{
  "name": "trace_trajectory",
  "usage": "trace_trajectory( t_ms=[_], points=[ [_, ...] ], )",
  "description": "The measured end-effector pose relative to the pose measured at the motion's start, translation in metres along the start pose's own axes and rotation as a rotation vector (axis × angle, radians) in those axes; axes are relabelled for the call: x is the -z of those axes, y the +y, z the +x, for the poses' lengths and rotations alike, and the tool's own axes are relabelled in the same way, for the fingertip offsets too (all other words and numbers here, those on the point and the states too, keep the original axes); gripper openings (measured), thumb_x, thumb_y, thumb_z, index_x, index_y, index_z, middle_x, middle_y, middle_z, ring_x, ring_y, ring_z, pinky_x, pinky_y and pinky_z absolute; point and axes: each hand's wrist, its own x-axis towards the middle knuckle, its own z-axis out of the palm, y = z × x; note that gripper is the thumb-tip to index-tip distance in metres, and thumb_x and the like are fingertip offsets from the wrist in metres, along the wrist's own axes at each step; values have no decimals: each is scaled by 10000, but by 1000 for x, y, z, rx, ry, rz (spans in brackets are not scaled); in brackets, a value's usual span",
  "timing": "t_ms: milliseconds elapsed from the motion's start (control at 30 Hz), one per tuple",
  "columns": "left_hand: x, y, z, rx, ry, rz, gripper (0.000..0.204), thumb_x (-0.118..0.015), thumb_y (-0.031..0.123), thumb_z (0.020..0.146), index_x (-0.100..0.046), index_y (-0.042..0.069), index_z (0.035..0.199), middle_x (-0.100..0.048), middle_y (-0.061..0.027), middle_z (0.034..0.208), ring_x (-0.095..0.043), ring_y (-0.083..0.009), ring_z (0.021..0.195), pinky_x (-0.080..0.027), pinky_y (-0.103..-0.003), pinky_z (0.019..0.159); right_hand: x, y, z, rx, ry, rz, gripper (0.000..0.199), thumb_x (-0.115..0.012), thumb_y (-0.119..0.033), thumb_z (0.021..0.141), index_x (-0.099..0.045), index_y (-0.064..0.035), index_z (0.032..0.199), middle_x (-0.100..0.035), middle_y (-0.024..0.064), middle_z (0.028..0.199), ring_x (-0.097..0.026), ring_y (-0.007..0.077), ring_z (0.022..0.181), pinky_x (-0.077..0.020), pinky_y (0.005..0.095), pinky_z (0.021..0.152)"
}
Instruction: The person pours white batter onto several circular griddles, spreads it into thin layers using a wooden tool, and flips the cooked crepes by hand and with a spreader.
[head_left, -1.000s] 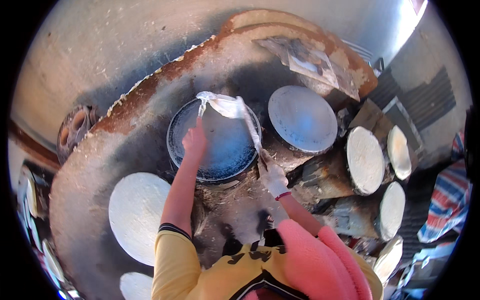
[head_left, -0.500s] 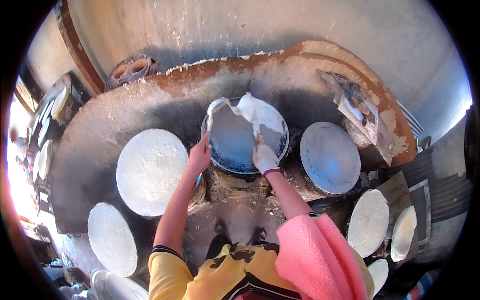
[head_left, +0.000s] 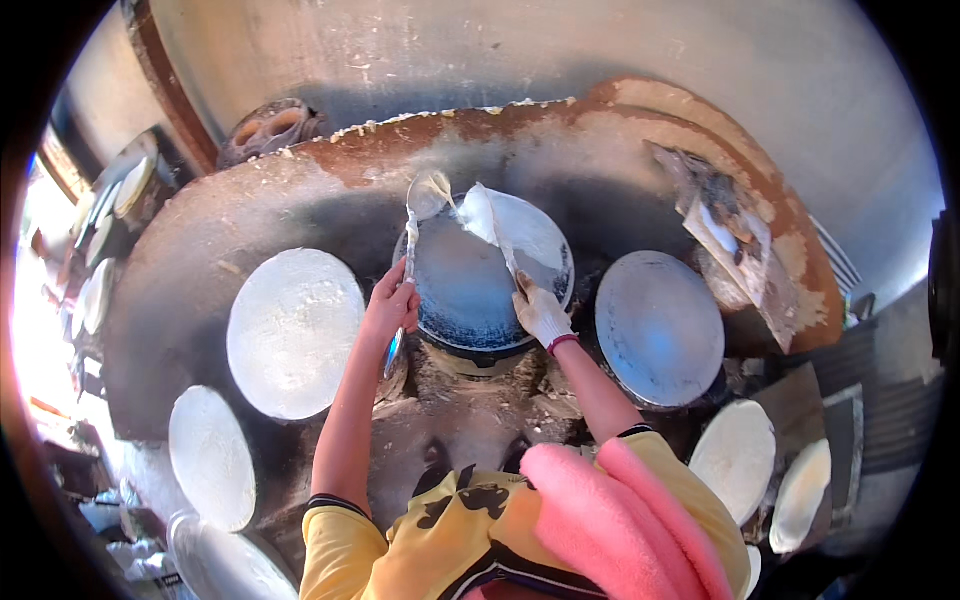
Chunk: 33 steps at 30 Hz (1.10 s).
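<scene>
A round dark griddle [head_left: 463,286] sits on the stove in front of me, with white batter [head_left: 530,228] spread over its far right part. My left hand [head_left: 392,303] is closed round the long handle of a ladle [head_left: 428,193], whose whitish bowl hangs over the griddle's far left rim, a strand of batter trailing toward the right. A thin bluish strip [head_left: 394,352] sticks out below this hand; its kind is unclear. My right hand [head_left: 541,311], in a white glove, grips a thin batter-coated stick-like spreader [head_left: 501,232] whose far end meets the batter.
A white-coated round plate [head_left: 296,333] lies left of the griddle, a grey round plate [head_left: 660,328] right of it. More pale discs lean at lower left [head_left: 212,457] and lower right [head_left: 735,458]. A curved clay wall [head_left: 360,160] rises behind the stove.
The ladle has turned so its bowl shows at the far left rim. The batter on the griddle's far right has spread wider. Both hands remain near the griddle's near side.
</scene>
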Motion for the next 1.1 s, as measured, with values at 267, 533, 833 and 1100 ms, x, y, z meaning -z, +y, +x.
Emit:
trace_trajectory(
  t_ms=[267,533,833,1100],
  points=[
    [-3,11,-14,49,33,49,488,-408,84,908,-329,130,1387,-425,-20,613,-377,-95,383,-351,-257,372,48,16,3,46,-173,-161,491,-452,-257,894,-351,-176,1368,-566,214,1118,-576,391,932,-466,462,806],
    [5,-16,94,-68,-54,220,473,-407,64,911,-346,94,1378,-437,-13,571,-448,-126,383,-419,-278,380,25,-1,13,101,-209,-34,485,-431,-310,890,-370,-202,1360,-582,196,1109,-577,397,937,-475,429,842],
    [0,-28,147,-170,-38,485,480,-420,64,902,-343,61,1377,-433,-11,525,-408,-83,373,-342,-260,349,15,-17,12,142,-210,122,419,-475,-279,904,-456,-150,1302,-595,215,1067,-605,348,927,-479,392,821],
    [35,-70,8,-235,220,1497,611,-481,118,865,-245,182,1425,-578,-212,807,-572,-375,672,-446,-455,597,35,-10,10,84,-246,79,357,-482,-234,904,-518,-171,1253,-617,160,1073,-623,310,922,-499,354,800]
  ],
)
